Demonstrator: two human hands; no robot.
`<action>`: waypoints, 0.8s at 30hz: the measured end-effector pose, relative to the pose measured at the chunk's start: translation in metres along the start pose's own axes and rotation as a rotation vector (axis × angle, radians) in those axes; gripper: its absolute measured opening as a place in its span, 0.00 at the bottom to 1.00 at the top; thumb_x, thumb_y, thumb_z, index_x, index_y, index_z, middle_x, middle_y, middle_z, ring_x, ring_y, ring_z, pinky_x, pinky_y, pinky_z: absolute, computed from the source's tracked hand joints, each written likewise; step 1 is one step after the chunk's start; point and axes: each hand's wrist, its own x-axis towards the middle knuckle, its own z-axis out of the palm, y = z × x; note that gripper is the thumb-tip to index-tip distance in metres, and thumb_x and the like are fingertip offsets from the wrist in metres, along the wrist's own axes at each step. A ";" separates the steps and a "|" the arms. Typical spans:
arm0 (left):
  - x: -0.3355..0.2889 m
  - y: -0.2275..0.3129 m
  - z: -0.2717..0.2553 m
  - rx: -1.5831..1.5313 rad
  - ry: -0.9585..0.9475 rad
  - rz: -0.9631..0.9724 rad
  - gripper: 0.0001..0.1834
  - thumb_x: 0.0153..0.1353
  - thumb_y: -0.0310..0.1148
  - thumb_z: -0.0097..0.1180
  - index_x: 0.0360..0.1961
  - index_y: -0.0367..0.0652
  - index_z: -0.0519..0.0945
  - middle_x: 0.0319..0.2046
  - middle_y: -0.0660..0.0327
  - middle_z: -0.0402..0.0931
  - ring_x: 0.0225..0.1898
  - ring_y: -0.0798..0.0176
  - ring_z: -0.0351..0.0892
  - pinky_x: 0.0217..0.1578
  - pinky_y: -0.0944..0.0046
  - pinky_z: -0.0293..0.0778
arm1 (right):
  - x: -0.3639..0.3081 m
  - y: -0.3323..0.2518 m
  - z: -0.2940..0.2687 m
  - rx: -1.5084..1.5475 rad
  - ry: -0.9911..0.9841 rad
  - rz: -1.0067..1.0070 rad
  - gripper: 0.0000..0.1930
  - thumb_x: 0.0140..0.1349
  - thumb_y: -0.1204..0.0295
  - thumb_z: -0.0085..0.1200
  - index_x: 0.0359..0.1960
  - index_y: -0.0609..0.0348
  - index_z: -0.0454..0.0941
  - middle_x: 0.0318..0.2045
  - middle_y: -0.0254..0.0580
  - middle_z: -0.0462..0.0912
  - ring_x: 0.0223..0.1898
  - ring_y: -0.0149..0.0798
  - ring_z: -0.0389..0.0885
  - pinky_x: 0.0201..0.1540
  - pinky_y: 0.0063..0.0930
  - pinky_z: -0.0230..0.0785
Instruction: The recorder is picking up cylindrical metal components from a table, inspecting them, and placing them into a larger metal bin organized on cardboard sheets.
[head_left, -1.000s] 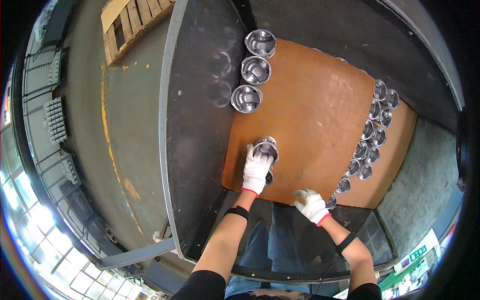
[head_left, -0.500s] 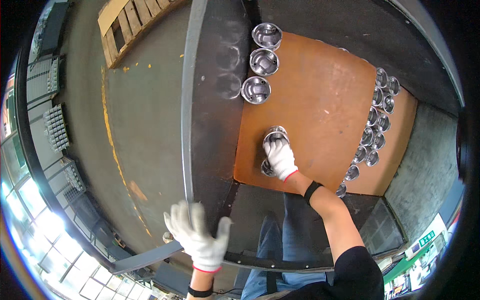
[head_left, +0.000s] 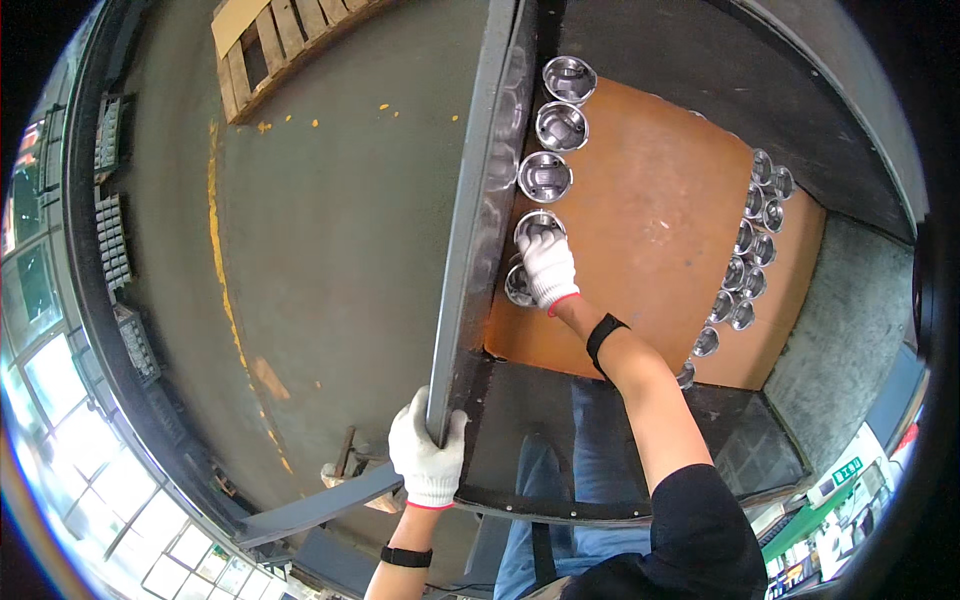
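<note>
My right hand [head_left: 549, 265], in a white knit glove, has its fingers inside the open end of a shiny metal piston [head_left: 536, 218]. Just nearer to me, partly behind that hand, another piston [head_left: 518, 287] sits on the brown sheet [head_left: 640, 220]. Three more pistons, one of them the nearest piston [head_left: 545, 177], run in a line toward the far left corner. At the lower left my left hand [head_left: 427, 455], also gloved, wraps over the grey rim [head_left: 455, 290] of the dark bin.
Along the right edge of the brown sheet, several pistons [head_left: 745, 275] stand in staggered rows on a lower sheet [head_left: 790, 300]. Dark bin walls [head_left: 680, 40] enclose the layers. Outside on the left are the floor with a yellow line [head_left: 222, 260] and a wooden pallet [head_left: 290, 40].
My left hand has come down from above the rim and closed on it. My right hand and its piston have moved left and away from me, closer to the line. The view has shifted.
</note>
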 end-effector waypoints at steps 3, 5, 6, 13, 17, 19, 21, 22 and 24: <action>0.003 0.004 -0.004 -0.002 0.002 -0.013 0.26 0.45 0.32 0.71 0.47 0.38 0.78 0.33 0.50 0.79 0.35 0.45 0.79 0.38 0.51 0.74 | 0.006 -0.019 0.006 -0.303 -0.012 -0.061 0.12 0.55 0.75 0.50 0.42 0.55 0.75 0.31 0.44 0.79 0.38 0.45 0.79 0.39 0.39 0.73; 0.001 0.002 -0.009 -0.018 -0.045 -0.065 0.25 0.46 0.32 0.70 0.47 0.39 0.79 0.30 0.51 0.79 0.33 0.45 0.79 0.37 0.51 0.75 | 0.005 -0.044 -0.014 -0.394 -0.081 -0.159 0.14 0.54 0.75 0.50 0.44 0.56 0.75 0.34 0.45 0.79 0.39 0.46 0.78 0.43 0.40 0.73; 0.000 0.006 -0.009 -0.033 -0.040 -0.085 0.23 0.47 0.34 0.69 0.46 0.39 0.79 0.29 0.51 0.79 0.33 0.44 0.80 0.37 0.52 0.75 | 0.007 -0.046 -0.029 -0.471 0.019 -0.325 0.15 0.53 0.75 0.51 0.44 0.56 0.75 0.35 0.46 0.79 0.40 0.47 0.78 0.45 0.41 0.72; -0.002 0.010 -0.015 -0.071 -0.106 -0.097 0.20 0.54 0.39 0.63 0.47 0.40 0.80 0.33 0.49 0.82 0.36 0.46 0.83 0.41 0.53 0.76 | -0.086 -0.128 -0.159 -0.412 -0.365 -0.323 0.08 0.54 0.69 0.53 0.33 0.59 0.78 0.27 0.52 0.81 0.30 0.52 0.81 0.35 0.46 0.73; -0.003 0.021 -0.014 -0.076 -0.016 0.022 0.17 0.55 0.41 0.60 0.42 0.42 0.81 0.36 0.49 0.82 0.39 0.43 0.82 0.42 0.50 0.76 | -0.185 -0.182 -0.276 -0.116 -0.365 -0.496 0.14 0.50 0.59 0.57 0.30 0.57 0.80 0.25 0.51 0.82 0.30 0.55 0.81 0.37 0.49 0.72; 0.002 0.012 -0.012 -0.109 0.013 0.059 0.18 0.56 0.41 0.59 0.43 0.41 0.81 0.38 0.49 0.82 0.41 0.44 0.82 0.43 0.49 0.75 | -0.243 -0.206 -0.322 -0.092 -0.298 -0.454 0.14 0.53 0.60 0.57 0.33 0.58 0.78 0.28 0.51 0.81 0.35 0.53 0.80 0.42 0.47 0.70; 0.013 0.010 0.000 -0.059 -0.082 0.068 0.19 0.57 0.42 0.58 0.44 0.40 0.80 0.39 0.48 0.82 0.42 0.43 0.81 0.45 0.49 0.74 | -0.312 -0.196 -0.340 -0.119 -0.064 -0.389 0.14 0.55 0.61 0.56 0.38 0.57 0.77 0.30 0.46 0.80 0.37 0.50 0.78 0.45 0.44 0.69; 0.018 0.000 0.008 -0.132 -0.074 0.079 0.22 0.59 0.44 0.57 0.47 0.37 0.79 0.41 0.47 0.81 0.44 0.43 0.80 0.45 0.50 0.74 | -0.350 -0.187 -0.342 -0.132 -0.010 -0.293 0.15 0.56 0.62 0.55 0.42 0.56 0.77 0.33 0.46 0.79 0.39 0.49 0.77 0.47 0.42 0.67; 0.065 -0.069 0.028 -0.124 -0.048 0.191 0.33 0.62 0.48 0.55 0.56 0.28 0.72 0.55 0.42 0.75 0.55 0.42 0.75 0.56 0.53 0.69 | -0.424 -0.169 -0.328 -0.273 0.182 -0.153 0.20 0.58 0.58 0.54 0.47 0.56 0.77 0.38 0.49 0.79 0.44 0.49 0.77 0.50 0.43 0.67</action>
